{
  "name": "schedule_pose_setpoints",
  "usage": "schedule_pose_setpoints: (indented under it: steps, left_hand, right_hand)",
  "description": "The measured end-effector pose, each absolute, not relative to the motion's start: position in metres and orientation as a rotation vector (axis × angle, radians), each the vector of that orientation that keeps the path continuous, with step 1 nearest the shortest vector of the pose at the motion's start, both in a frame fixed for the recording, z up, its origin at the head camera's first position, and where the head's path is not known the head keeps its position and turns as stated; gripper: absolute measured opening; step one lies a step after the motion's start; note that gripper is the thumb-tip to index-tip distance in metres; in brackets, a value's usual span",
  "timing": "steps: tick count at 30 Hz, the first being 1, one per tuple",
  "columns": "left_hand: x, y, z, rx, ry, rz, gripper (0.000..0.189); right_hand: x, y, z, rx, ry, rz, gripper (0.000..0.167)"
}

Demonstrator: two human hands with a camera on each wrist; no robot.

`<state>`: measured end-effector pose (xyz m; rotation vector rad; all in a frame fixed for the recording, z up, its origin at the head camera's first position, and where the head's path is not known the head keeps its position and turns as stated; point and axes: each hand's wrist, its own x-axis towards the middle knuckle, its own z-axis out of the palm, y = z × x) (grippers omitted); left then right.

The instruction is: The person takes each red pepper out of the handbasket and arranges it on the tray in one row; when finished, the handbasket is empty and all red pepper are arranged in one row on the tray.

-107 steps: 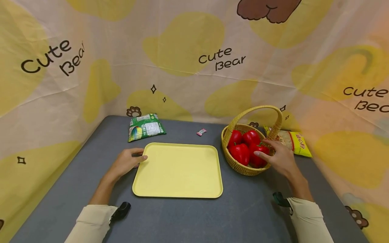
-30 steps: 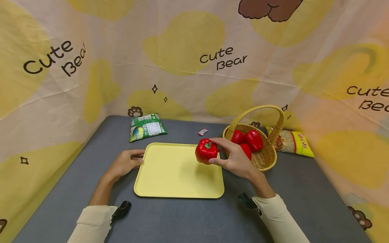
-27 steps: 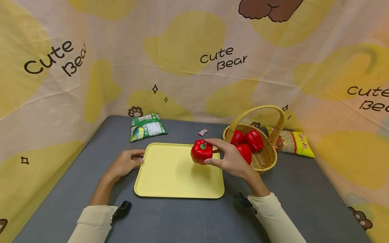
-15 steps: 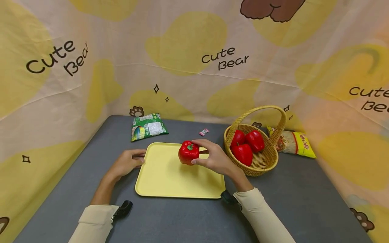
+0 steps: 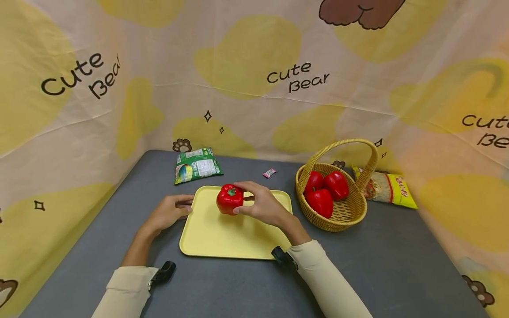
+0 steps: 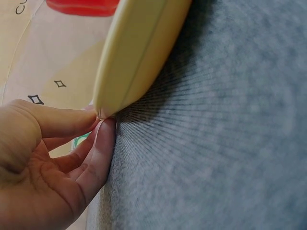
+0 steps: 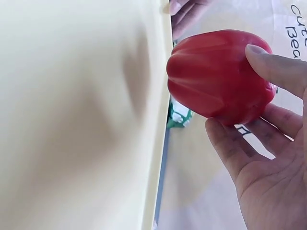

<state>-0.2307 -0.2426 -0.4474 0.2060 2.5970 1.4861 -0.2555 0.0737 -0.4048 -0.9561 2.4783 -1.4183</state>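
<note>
Head view: red pepper in right hand, above yellow tray

A grey table has a rounded back-left corner. Pale, creased cloth rises along its back, left and right edges, printed with yellow patches, black "Cute Bear" lettering and paw prints; a peach tint colours the cloth beyond the right edge.

Got my red bell pepper over the yellow rectangular tray; right of that, round wicker basket with three red peppers, yellow plastic packet behind-right. Green plastic bag near my grey desk's far left corner, pink candy by the far edge.
</note>
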Motion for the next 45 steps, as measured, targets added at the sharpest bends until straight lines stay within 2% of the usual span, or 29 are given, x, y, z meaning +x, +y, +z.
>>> schedule_pose_setpoints:
  steps: [45]
  left_hand:
    - [-0.229,-0.240,-0.444,0.173,2.580,1.495,0.044]
  right_hand:
    - [-0.281,0.010,-0.415,-0.916,2.581,-1.188,0.071]
